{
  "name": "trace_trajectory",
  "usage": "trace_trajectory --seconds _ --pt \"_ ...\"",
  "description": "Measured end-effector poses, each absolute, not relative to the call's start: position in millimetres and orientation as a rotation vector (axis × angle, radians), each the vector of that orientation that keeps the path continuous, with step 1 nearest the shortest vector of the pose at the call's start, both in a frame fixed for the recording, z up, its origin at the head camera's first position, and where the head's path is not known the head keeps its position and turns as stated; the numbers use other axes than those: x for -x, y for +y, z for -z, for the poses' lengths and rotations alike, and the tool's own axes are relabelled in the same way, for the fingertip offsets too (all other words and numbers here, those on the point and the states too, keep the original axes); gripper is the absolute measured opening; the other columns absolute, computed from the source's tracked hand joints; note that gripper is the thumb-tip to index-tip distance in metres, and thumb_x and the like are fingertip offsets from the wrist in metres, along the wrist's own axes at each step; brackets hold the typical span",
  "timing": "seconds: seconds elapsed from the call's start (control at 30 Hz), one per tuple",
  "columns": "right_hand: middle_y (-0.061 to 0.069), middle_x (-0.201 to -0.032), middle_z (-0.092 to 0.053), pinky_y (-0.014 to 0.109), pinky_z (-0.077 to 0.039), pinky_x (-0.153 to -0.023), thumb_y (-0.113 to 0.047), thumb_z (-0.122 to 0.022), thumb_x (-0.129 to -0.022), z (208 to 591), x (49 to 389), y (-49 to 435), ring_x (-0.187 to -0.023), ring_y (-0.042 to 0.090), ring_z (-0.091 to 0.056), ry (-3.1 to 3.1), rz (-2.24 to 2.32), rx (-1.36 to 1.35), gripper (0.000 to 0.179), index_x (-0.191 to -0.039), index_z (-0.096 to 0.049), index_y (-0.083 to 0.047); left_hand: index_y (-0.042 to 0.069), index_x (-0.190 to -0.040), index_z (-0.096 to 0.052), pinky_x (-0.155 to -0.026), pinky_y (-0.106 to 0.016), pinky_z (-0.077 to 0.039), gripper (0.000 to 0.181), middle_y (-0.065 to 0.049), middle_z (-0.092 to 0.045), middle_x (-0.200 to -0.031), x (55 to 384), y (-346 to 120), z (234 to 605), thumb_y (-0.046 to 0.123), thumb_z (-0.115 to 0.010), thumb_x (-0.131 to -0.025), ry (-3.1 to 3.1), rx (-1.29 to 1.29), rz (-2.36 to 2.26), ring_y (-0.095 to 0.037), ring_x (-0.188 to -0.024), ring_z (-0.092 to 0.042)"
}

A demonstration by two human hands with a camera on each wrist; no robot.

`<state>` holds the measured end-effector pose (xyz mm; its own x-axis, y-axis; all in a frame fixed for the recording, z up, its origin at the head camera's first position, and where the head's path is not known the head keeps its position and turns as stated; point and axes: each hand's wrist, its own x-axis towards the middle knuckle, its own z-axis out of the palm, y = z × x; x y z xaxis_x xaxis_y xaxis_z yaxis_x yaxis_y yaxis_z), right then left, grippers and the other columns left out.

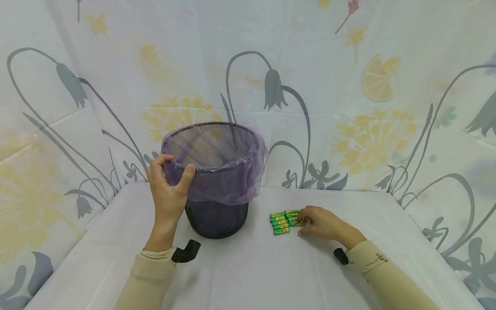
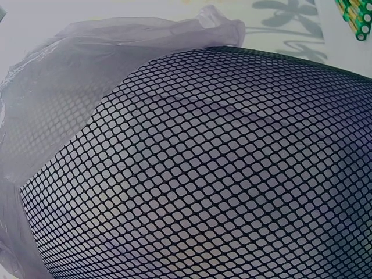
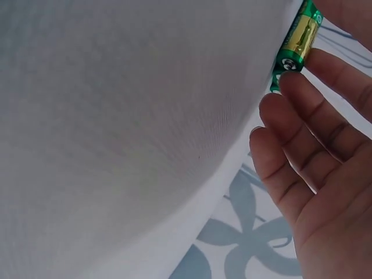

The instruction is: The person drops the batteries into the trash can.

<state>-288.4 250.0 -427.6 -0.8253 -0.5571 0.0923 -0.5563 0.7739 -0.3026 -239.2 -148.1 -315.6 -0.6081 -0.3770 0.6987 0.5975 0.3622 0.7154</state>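
A black mesh wastebasket (image 1: 217, 219) stands on the white-covered table, a thin purple liner bag (image 1: 232, 185) folded over its rim. My left hand (image 1: 168, 189) grips the basket's near left rim, thumb at the front and fingers further left. The left wrist view shows mesh and pale liner close up, not the hand. Right of the basket, several green and gold batteries (image 1: 280, 224) lie in two columns. My right hand (image 1: 323, 223) is at the right column, fingertips at the battery ends. In the right wrist view, loosely bent fingers (image 3: 308, 104) lie beside a battery (image 3: 301, 38).
The white cloth table (image 1: 252, 275) meets a flower-printed backdrop (image 1: 310, 142) behind and at both sides. Dark wrist-worn pieces sit near both cuffs, one by the left sleeve (image 1: 149, 271) and one by the right sleeve (image 1: 387, 271).
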Motion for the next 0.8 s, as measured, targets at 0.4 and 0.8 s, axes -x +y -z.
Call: trace_trajectory --seconds 0.4,0.8 --pt "-0.010 -0.087 -0.053 0.028 -0.044 -0.068 -0.031 -0.079 -0.075 427.3 284.9 243.2 -0.077 0.009 -0.050 2.968 0.476 0.938 0.029 -0.098 -0.068 -0.018 0.001 -0.119 -0.047 -0.086 -0.032 -0.030 0.055 0.008 -0.038 -0.111 239.4 -148.6 316.1 0.029 -0.074 -0.081 -1.748 0.190 1.392 -0.010 -0.104 -0.035" --pt "-0.008 -0.077 -0.053 0.027 -0.041 -0.065 -0.026 -0.079 -0.077 424.8 284.2 240.9 -0.071 0.008 -0.048 2.886 0.535 0.948 0.022 -0.086 -0.061 -0.018 0.000 -0.120 -0.047 -0.086 -0.032 -0.030 0.055 0.007 -0.038 -0.111 239.2 -147.9 316.1 0.029 -0.074 -0.081 -1.744 0.192 1.397 -0.010 -0.104 -0.035"
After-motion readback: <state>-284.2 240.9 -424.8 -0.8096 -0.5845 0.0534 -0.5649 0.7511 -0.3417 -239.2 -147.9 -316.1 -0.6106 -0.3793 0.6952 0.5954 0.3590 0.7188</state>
